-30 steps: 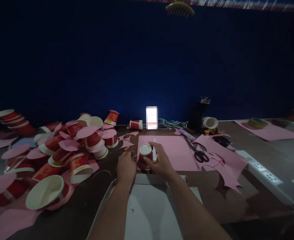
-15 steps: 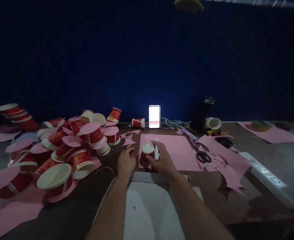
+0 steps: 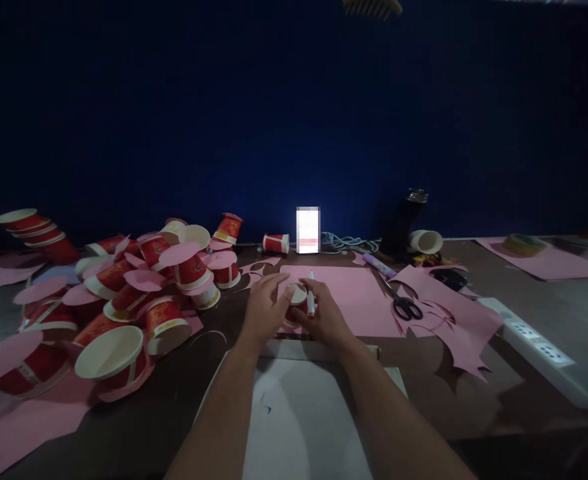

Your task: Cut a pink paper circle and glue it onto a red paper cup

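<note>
A small red paper cup (image 3: 298, 294) stands upside down, pale base upward, at the left part of a pink paper sheet (image 3: 364, 300). My left hand (image 3: 267, 308) curves round the cup's left side, thumb and fingers against it. On the cup's other side, my right hand (image 3: 325, 312) has an uncapped white marker (image 3: 311, 299) between its fingers, tip pointing up and away. The right thumb reaches the front of the cup. Whether the left hand still has the small orange cap is hidden.
Red paper cups (image 3: 124, 287) with pink discs crowd the left. Scissors (image 3: 407, 307), a purple glue stick (image 3: 378, 265) and pink offcuts (image 3: 454, 320) lie to the right, beside a power strip (image 3: 529, 340). A lit phone (image 3: 308, 230) stands behind; a white box (image 3: 304, 413) is in front.
My left hand has moved right and forward from beside the sheet onto the cup. The orange cap at its fingertips has gone from sight. My right hand stays at the cup with the marker.
</note>
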Demonstrator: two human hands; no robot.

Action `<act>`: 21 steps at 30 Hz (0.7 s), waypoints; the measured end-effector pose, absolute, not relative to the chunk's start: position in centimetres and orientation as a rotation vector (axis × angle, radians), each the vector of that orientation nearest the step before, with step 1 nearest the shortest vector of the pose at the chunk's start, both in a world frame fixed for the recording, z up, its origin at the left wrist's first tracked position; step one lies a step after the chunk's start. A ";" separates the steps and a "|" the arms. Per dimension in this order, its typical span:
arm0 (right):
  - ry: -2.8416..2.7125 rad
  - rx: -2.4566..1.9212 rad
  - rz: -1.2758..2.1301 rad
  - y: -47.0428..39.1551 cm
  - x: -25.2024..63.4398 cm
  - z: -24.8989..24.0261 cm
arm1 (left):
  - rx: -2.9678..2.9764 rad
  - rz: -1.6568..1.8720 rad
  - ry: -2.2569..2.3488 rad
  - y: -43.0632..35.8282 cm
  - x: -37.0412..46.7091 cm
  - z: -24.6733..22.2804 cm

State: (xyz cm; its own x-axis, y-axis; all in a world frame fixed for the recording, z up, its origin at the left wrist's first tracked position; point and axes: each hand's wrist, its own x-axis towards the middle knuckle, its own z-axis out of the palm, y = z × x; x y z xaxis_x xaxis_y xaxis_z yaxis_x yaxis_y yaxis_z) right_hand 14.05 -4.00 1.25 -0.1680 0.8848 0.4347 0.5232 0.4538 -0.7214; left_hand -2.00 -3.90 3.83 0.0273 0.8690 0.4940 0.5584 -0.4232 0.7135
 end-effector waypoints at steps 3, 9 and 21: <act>-1.823 -1.167 0.519 -4.0 14.0 1.2 | 2.059 1.249 1.376 -3.9 -1.5 3.8; -1.838 -1.168 0.521 -3.8 14.3 1.2 | 2.099 1.189 1.340 -3.5 -1.4 2.9; -1.505 -1.067 1.217 -5.7 17.3 5.6 | 2.099 1.187 1.332 -3.6 -1.6 2.6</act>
